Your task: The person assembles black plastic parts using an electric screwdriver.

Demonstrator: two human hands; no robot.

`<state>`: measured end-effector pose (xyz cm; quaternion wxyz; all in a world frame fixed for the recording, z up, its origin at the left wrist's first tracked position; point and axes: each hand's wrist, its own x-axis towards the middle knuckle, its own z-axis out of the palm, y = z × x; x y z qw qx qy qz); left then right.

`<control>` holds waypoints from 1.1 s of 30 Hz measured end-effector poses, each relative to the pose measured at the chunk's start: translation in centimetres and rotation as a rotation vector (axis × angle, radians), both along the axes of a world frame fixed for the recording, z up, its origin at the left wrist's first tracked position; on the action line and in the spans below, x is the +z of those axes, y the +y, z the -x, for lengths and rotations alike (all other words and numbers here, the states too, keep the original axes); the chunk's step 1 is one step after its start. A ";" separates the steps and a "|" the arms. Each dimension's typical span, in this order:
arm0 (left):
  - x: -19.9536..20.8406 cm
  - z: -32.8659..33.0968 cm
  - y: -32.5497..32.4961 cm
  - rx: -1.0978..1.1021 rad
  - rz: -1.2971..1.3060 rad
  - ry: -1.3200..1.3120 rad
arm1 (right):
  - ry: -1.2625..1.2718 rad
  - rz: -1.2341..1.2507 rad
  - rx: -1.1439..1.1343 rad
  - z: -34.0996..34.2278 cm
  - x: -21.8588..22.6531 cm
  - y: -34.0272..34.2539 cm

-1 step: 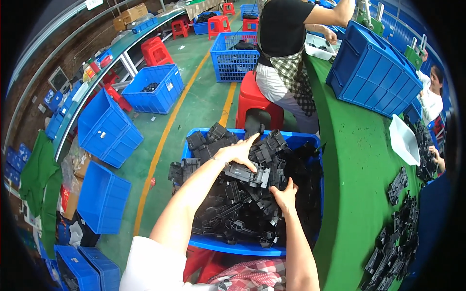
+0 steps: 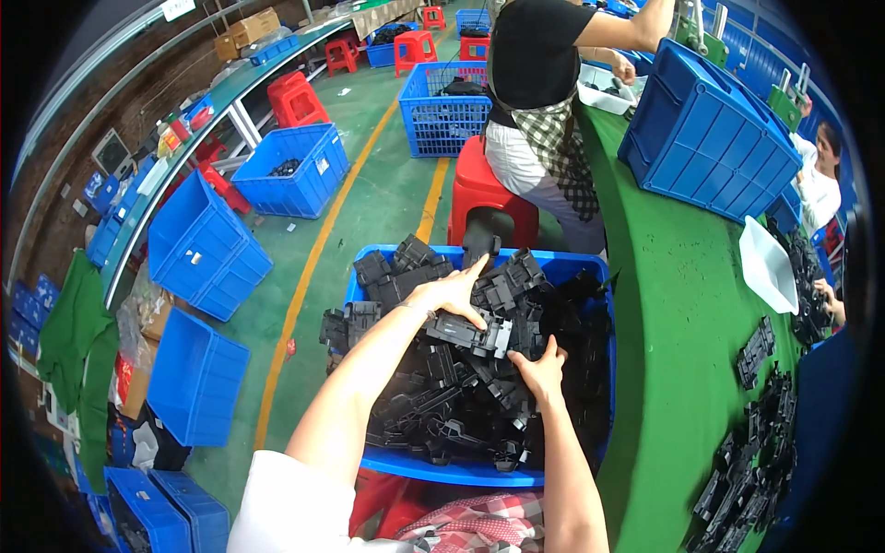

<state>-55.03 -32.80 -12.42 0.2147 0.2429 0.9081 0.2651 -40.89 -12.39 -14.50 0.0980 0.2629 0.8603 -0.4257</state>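
In front of me stands a blue bin [image 2: 498,476] heaped with black moulded plastic parts. My left hand [image 2: 452,295] lies over the far middle of the heap, thumb and fingers spread. Its thumb rests at a blocky black plastic part [image 2: 466,334], whose right end looks greyish in the light. Close to that end is my right hand [image 2: 542,373], thumb and forefinger apart and its other fingers partly hidden. I see nothing gripped in either hand. Thinner, frame-like black parts [image 2: 419,405] lie nearer to me in the bin.
Along the right runs a green-covered table [image 2: 664,369] with a pile of black parts [image 2: 751,461], a white tray [image 2: 767,267] and a large tilted blue crate [image 2: 710,138]. A co-worker sits ahead on a red stool [image 2: 479,194]. More blue bins [image 2: 198,378] stand left.
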 end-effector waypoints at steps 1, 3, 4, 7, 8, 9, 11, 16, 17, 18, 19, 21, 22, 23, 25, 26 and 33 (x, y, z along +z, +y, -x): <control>-0.7 0.3 0.0 -0.012 0.056 0.013 | -0.034 -0.035 0.022 0.5 -0.3 0.2; 0.6 -0.1 2.4 -0.056 0.160 -0.047 | 0.016 -0.055 0.062 0.5 -1.2 2.0; 0.9 -0.3 2.5 -0.061 0.185 -0.044 | 0.082 -0.023 0.098 0.5 -1.4 1.7; 2.0 -2.2 2.1 -0.135 0.183 0.027 | 0.179 0.046 0.192 -0.6 -2.5 1.4; 1.9 -2.5 1.0 -0.172 0.163 0.056 | 0.161 0.068 0.188 -0.5 -3.1 1.3; 2.2 -3.1 0.1 -0.142 0.144 0.027 | 0.158 0.103 0.181 -0.4 -2.7 1.6; 2.6 -3.5 -0.4 -0.082 0.128 -0.021 | 0.087 0.197 0.104 0.4 -2.1 1.9; 1.8 -5.3 2.4 0.044 -0.021 0.136 | 0.205 0.329 0.026 0.7 -5.5 2.5; 1.6 -6.1 2.6 0.063 -0.139 0.195 | 0.204 0.410 0.001 0.0 -6.0 2.5; 2.0 -6.7 3.0 0.092 -0.188 0.198 | 0.281 0.358 -0.010 -0.9 -6.6 2.7; 2.6 -7.6 2.6 0.133 -0.225 0.198 | 0.275 0.361 -0.010 -1.5 -5.3 2.0; 3.8 -9.6 1.7 0.174 -0.257 0.262 | 0.350 0.327 0.027 -3.2 -2.0 1.5; 4.5 -10.4 1.7 0.165 -0.286 0.311 | 0.377 0.388 0.056 -3.9 -0.8 1.5; 5.2 -11.3 1.9 0.161 -0.296 0.389 | 0.391 0.405 0.072 -4.8 0.6 1.6; 7.0 -12.5 2.4 0.152 -0.350 0.441 | 0.439 0.397 0.086 -6.6 5.1 0.9; 7.6 -12.8 2.8 0.119 -0.387 0.510 | 0.486 0.357 0.095 -7.2 6.2 1.0; 16.3 -15.9 7.8 0.017 -0.518 0.726 | 0.546 0.404 0.106 -11.0 16.6 2.6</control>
